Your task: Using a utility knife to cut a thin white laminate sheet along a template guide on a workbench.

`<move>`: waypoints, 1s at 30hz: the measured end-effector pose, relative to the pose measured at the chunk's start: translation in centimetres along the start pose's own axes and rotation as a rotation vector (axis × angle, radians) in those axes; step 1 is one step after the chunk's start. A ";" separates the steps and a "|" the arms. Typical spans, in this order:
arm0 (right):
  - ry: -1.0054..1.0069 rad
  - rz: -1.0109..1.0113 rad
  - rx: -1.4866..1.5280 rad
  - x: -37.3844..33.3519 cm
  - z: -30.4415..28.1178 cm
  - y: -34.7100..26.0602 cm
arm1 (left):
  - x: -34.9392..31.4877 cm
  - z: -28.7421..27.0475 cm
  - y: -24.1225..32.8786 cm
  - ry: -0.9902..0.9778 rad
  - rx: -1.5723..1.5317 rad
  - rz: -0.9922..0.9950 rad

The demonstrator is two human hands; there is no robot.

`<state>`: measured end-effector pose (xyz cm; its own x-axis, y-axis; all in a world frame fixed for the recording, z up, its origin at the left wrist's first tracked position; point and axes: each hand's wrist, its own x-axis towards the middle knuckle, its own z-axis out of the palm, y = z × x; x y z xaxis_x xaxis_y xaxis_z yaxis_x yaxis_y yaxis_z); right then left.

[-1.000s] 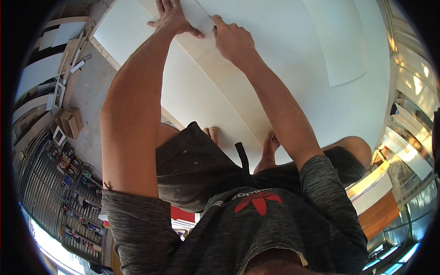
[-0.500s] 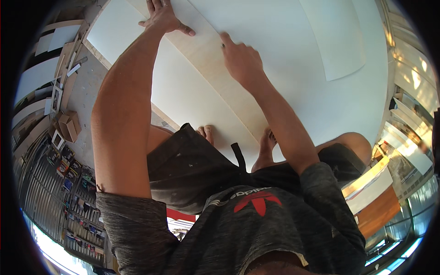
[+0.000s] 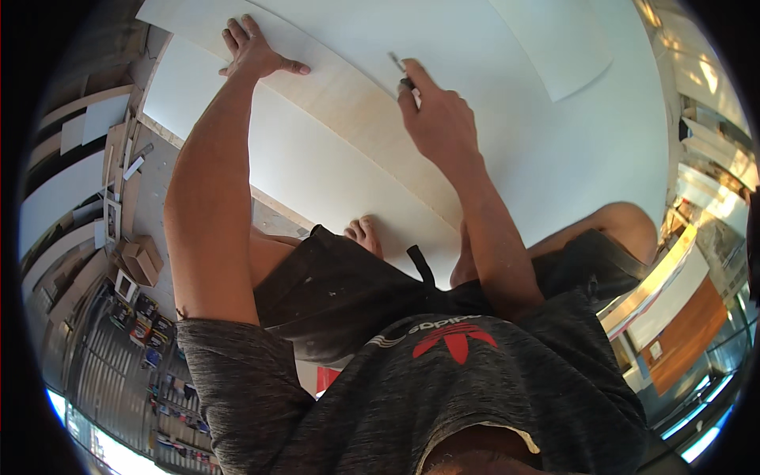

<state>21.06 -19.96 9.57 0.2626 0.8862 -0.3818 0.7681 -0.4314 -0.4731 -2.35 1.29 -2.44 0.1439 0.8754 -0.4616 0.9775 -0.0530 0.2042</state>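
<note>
A pale plywood strip [image 3: 340,99] lies diagonally over a large white sheet [image 3: 586,158]. My left hand [image 3: 255,57] is spread flat on the strip, with its thumb pointing to the right edge. To the right of that edge, my right hand [image 3: 439,127] is closed around a utility knife [image 3: 408,81]. The knife's thin grey tip points up and away, apart from the strip's edge and blurred. Most of its handle is hidden in my fingers.
A smaller white panel [image 3: 546,47] rests on the sheet at the far right. My bare foot [image 3: 364,233] is on the sheet's near part. Boards and offcuts [image 3: 75,190] stand at the left, beside a small open wooden box [image 3: 142,261]. An orange-brown board [image 3: 687,336] is at the right.
My right hand has lifted away from the strip's edge, and the knife's tip now shows. My left hand remains spread on the strip. The whole view has shifted.
</note>
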 end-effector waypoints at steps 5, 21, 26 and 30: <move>-0.016 0.141 0.932 -3.1 6.8 6.9 | 1.9 0.9 -2.4 0.079 -0.008 0.094; 0.117 0.159 0.730 -3.8 12.3 8.6 | -9.0 5.4 4.6 -0.102 0.019 0.331; 0.022 0.219 0.707 -4.1 12.1 7.2 | -12.0 5.4 7.0 -0.125 0.057 0.147; 0.084 0.184 0.657 -3.3 11.2 6.8 | -11.7 5.3 7.8 -0.112 0.050 0.127</move>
<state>18.85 -27.72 -1.31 0.4195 0.7872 -0.4520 0.2005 -0.5660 -0.7997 4.45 -11.91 -0.02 0.2806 0.8010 -0.5288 0.9563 -0.1861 0.2255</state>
